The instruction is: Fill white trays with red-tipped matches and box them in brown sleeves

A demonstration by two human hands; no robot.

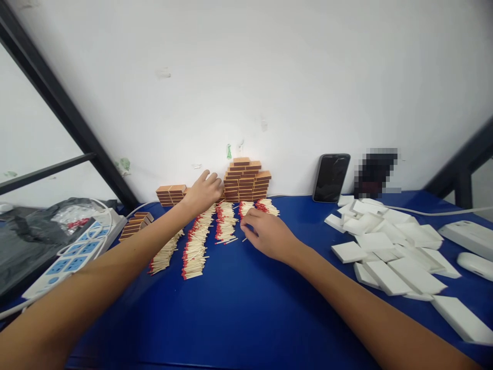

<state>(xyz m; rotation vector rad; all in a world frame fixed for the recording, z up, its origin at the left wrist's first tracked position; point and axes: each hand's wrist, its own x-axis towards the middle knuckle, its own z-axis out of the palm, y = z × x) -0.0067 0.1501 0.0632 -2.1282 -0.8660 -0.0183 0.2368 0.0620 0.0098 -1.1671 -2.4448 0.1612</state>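
My left hand [206, 187] reaches to the back, just left of a stepped stack of brown-sided matchboxes [246, 180]. Its fingers are loosely bent and slightly apart; whether they touch the stack is unclear. My right hand [265, 231] is low over the table beside the short rows of red-tipped matches [226, 221]. Its thumb and fingers curl together, and what lies between them, if anything, cannot be made out. A longer row of matches [195, 252] runs toward the front, with another row [165, 254] to its left, partly behind my left forearm.
More matchboxes [170, 195] stand at the back left, and others [135, 226] lean beside a power strip [77, 257]. White box trays [385, 246] are heaped at right. A phone [332, 177] leans on the wall. Black plastic [34, 236] lies at left on the blue table [215, 324].
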